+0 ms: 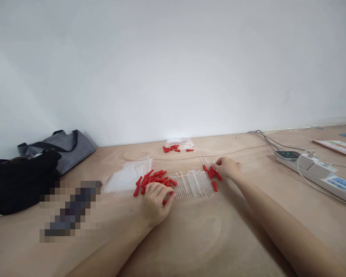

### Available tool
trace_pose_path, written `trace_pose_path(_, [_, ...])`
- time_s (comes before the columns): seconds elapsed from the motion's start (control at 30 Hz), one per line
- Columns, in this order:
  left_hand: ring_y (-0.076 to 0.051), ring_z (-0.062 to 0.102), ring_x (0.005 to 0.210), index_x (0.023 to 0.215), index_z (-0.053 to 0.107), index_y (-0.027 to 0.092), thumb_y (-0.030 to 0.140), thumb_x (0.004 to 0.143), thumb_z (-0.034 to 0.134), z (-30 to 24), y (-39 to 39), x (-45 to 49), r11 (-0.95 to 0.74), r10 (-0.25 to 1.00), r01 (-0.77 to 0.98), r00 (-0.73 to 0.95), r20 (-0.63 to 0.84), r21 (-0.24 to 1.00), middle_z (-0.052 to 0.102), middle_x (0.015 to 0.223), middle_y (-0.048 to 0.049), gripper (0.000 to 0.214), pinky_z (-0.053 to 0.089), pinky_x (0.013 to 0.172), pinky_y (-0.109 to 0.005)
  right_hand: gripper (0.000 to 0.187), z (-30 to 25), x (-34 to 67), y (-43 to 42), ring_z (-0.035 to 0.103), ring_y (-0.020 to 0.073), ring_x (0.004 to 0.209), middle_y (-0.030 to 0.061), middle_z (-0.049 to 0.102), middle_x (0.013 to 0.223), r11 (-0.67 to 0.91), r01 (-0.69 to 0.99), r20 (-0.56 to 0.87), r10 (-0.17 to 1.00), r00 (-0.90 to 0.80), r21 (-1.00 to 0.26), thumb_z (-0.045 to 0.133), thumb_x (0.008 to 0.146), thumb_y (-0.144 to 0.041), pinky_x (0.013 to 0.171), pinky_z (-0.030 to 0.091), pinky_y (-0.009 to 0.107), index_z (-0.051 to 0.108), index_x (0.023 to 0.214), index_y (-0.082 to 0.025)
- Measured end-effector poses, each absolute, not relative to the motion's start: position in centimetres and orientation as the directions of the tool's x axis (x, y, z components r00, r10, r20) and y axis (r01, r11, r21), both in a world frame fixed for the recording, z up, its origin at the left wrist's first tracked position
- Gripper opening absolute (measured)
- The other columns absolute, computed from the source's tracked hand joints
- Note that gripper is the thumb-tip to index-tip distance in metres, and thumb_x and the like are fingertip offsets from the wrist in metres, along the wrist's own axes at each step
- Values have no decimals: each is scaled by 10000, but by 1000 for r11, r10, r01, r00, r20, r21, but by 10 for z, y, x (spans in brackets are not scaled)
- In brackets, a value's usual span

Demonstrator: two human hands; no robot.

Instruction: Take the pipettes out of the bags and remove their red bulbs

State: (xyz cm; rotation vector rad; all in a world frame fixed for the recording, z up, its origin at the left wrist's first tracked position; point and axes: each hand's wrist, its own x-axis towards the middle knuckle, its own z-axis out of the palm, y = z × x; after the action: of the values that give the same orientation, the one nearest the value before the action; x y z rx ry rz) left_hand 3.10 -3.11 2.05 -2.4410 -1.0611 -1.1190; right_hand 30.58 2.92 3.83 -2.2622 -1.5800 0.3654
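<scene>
My left hand [158, 198] is at the near edge of a pile of red rubber dropper bulbs [150, 179]. Its fingers are curled, and red shows between thumb and fingers, so a bulb appears pinched there. Right of it lies a row of clear glass dropper tubes [193, 184], side by side. At the row's far right end, my right hand [226, 167] has its fingertips closed at a small group of droppers with red bulbs fitted [211, 172]; it seems to hold one, partly hidden by the fingers. A single red bulb [215, 186] lies just below that group.
Clear zip bags [128, 176] lie left of the bulbs. Farther back are another bag [178, 141] and more red bulbs [170, 148]. A power strip [320, 175] with cables is at right, bags [23, 181] at left, beside a blurred-out dark object [72, 209].
</scene>
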Motion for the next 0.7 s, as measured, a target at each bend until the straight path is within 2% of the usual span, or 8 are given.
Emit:
trace_pose_path(0.07, [-160, 510, 716, 706, 565, 195, 237, 785, 514, 14, -33, 41, -762, 491, 643, 503, 711, 70, 601, 656, -2, 103, 341, 723, -316, 230, 33, 321, 27, 572, 189, 653, 22, 600, 561, -327, 823, -70, 940, 334, -464, 536, 654, -400, 698, 354, 335, 634, 607, -197])
trace_pose_path(0.17, [-154, 500, 714, 696, 563, 194, 232, 795, 494, 11, -30, 49, -794, 476, 603, 540, 694, 76, 598, 664, -5, 126, 340, 722, -319, 254, 22, 332, 25, 544, 151, 567, 5, 574, 518, -303, 747, -166, 953, 255, -592, 590, 588, -434, 552, 357, 250, 639, 600, -185])
trace_pose_path(0.27, [-158, 490, 724, 710, 565, 192, 235, 798, 484, 11, -25, 52, -790, 497, 606, 540, 679, 96, 596, 683, -11, 127, 343, 726, -326, 214, 14, 331, 26, 506, 125, 507, -15, 542, 481, -290, 717, -178, 957, 229, -634, 626, 539, -391, 475, 323, 222, 619, 556, -177])
trace_pose_path(0.4, [-162, 484, 735, 713, 565, 194, 227, 797, 481, 12, -24, 52, -781, 523, 613, 536, 663, 120, 596, 700, -15, 124, 346, 726, -330, 130, 12, 327, 28, 471, 114, 453, -42, 474, 405, -274, 701, -161, 961, 224, -659, 631, 507, -299, 446, 304, 220, 584, 478, -181])
trace_pose_path(0.53, [-160, 483, 733, 703, 565, 194, 218, 792, 493, 11, -25, 52, -774, 539, 619, 535, 650, 133, 593, 695, -13, 117, 347, 722, -327, 127, 14, 332, 25, 476, 116, 443, -43, 442, 360, -238, 669, -126, 969, 212, -705, 594, 533, -257, 446, 320, 220, 564, 438, -179])
trace_pose_path(0.6, [-161, 482, 736, 704, 565, 194, 211, 791, 492, 11, -25, 52, -773, 542, 620, 534, 649, 136, 594, 700, -14, 115, 347, 720, -327, 123, 16, 335, 22, 503, 124, 477, -29, 486, 393, -214, 642, -97, 972, 213, -736, 561, 571, -251, 464, 342, 221, 579, 477, -174])
trace_pose_path(0.7, [-165, 478, 739, 718, 569, 193, 205, 787, 493, 11, -25, 52, -772, 549, 618, 532, 645, 147, 595, 702, -14, 103, 344, 722, -331, 139, 19, 333, 19, 553, 132, 568, -4, 588, 527, -173, 596, -56, 976, 210, -784, 505, 636, -250, 511, 385, 219, 617, 633, -168])
